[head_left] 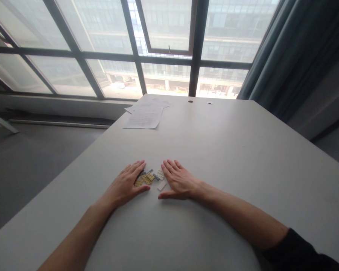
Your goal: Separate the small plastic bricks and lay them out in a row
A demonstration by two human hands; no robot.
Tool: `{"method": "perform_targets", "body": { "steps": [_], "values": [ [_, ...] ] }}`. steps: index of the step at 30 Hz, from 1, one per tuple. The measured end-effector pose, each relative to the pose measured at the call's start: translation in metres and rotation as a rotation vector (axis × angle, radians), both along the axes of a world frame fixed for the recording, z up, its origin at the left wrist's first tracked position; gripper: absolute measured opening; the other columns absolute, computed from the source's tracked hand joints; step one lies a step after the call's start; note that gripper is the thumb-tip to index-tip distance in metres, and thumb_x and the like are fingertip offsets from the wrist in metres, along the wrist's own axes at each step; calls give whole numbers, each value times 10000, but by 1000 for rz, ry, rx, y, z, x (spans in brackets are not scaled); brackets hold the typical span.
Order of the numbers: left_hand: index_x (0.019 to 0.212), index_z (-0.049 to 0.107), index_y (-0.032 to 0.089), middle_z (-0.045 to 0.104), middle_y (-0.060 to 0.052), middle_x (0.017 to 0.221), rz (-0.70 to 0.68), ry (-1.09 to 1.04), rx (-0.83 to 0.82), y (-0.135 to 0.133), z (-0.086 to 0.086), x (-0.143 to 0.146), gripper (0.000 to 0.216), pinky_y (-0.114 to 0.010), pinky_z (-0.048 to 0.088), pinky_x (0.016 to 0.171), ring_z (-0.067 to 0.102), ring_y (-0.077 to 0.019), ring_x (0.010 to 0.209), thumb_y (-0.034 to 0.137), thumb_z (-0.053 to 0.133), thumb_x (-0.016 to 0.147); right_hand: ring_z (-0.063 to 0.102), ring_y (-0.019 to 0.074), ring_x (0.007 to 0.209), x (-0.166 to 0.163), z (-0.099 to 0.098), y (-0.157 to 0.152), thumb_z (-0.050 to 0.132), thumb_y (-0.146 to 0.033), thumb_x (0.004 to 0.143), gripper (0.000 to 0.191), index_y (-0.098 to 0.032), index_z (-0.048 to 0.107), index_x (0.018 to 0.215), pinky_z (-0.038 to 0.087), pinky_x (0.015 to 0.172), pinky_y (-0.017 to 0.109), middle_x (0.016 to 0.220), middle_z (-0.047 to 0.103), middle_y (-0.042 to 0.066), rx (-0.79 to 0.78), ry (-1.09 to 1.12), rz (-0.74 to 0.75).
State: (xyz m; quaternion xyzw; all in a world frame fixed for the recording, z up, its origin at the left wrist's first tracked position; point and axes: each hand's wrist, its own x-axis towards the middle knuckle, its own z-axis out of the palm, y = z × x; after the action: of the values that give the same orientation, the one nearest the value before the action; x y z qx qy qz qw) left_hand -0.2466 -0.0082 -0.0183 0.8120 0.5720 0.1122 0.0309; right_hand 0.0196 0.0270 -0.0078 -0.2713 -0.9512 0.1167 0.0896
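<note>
Several small building bricks lie in a loose cluster on the white table [209, 154], between my two hands. Tan bricks [147, 178] are on the left side of the cluster, close against my left hand [129, 181]. A white studded brick [160, 174] and a smooth white piece [162, 185] sit on the right, beside my right hand [177, 181]. Grey pieces [156, 176] show among them. Both hands rest palm down with thumbs stretched inward and fingers extended. Part of the cluster's edges is hidden under the fingers.
Printed paper sheets [143, 117] lie at the table's far left corner. Two round holes, one a dark cable hole [190, 101], are near the far edge. Beyond stand large windows [166, 75], with a blue-grey curtain [274, 56] at the right.
</note>
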Motion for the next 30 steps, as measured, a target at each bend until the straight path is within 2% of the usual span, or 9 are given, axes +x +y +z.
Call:
{"method": "perform_targets", "body": {
  "steps": [4, 9, 11, 13, 17, 21, 23, 26, 30],
  "values": [
    [1313, 466, 174, 519, -120, 1362, 55, -173, 25, -1, 3, 1, 582, -419, 367, 1077, 478, -261, 1263, 552, 453, 870, 156, 336, 1424, -49, -5, 22, 340, -823, 753, 1097, 6, 196, 1457, 112, 1165, 478, 1512, 223, 245, 35, 43, 35],
    [1253, 498, 184, 611, -97, 1228, 104, -341, 55, -4, 8, -2, 489, -362, 482, 942, 599, -238, 1093, 500, 451, 884, 203, 331, 1412, -87, -4, 41, 380, -783, 780, 1032, -8, 232, 1445, 155, 1153, 485, 1504, 264, 231, 17, 90, 59],
    [1256, 497, 180, 614, -102, 1219, 141, -366, 69, -5, 8, -8, 513, -360, 495, 913, 619, -234, 1045, 530, 432, 887, 213, 309, 1413, -86, -2, 42, 382, -775, 788, 1013, -33, 211, 1456, 175, 1151, 470, 1510, 262, 216, -4, 129, 55],
    [1301, 461, 169, 580, -122, 1271, 166, -348, 80, -6, 7, -15, 600, -375, 484, 932, 602, -248, 1080, 585, 426, 870, 191, 303, 1421, -74, -2, 39, 388, -795, 765, 1054, -39, 176, 1467, 172, 1154, 463, 1520, 228, 219, -21, 150, 36],
    [1430, 302, 157, 382, -169, 1462, 69, -106, 58, -8, 1, -20, 899, -469, 317, 1094, 375, -322, 1335, 691, 535, 746, 132, 348, 1427, -43, -4, 28, 396, -842, 707, 1151, 14, 201, 1453, 119, 1160, 489, 1513, 189, 268, -11, 64, -11],
    [1486, 167, 165, 265, -176, 1520, 26, 31, 50, -5, -3, -11, 1000, -508, 244, 1121, 273, -334, 1389, 704, 542, 731, 135, 344, 1427, -42, -2, 26, 338, -798, 780, 1062, 21, 229, 1447, 112, 1162, 488, 1516, 179, 260, -2, 7, 6],
    [1485, 185, 183, 270, -157, 1522, 5, 46, 49, -3, -3, -8, 963, -503, 249, 1119, 264, -330, 1394, 699, 526, 748, 135, 322, 1431, -52, -1, 31, 301, -745, 837, 965, -5, 234, 1453, 115, 1160, 495, 1522, 183, 235, 1, 3, 25],
    [1455, 295, 213, 341, -126, 1496, -10, 66, 43, 0, -2, -9, 893, -508, 256, 1115, 276, -337, 1387, 701, 530, 745, 146, 309, 1431, -67, -1, 39, 247, -670, 899, 842, -41, 240, 1459, 118, 1152, 523, 1528, 200, 202, -14, -1, 45],
    [1393, 410, 207, 429, -119, 1444, 60, 47, 72, 4, -2, -12, 782, -497, 284, 1105, 335, -325, 1357, 677, 510, 776, 196, 323, 1414, -78, -4, 45, 262, -625, 924, 760, -71, 295, 1443, 133, 1145, 531, 1518, 267, 174, 2, 60, 21]
  ]
}}
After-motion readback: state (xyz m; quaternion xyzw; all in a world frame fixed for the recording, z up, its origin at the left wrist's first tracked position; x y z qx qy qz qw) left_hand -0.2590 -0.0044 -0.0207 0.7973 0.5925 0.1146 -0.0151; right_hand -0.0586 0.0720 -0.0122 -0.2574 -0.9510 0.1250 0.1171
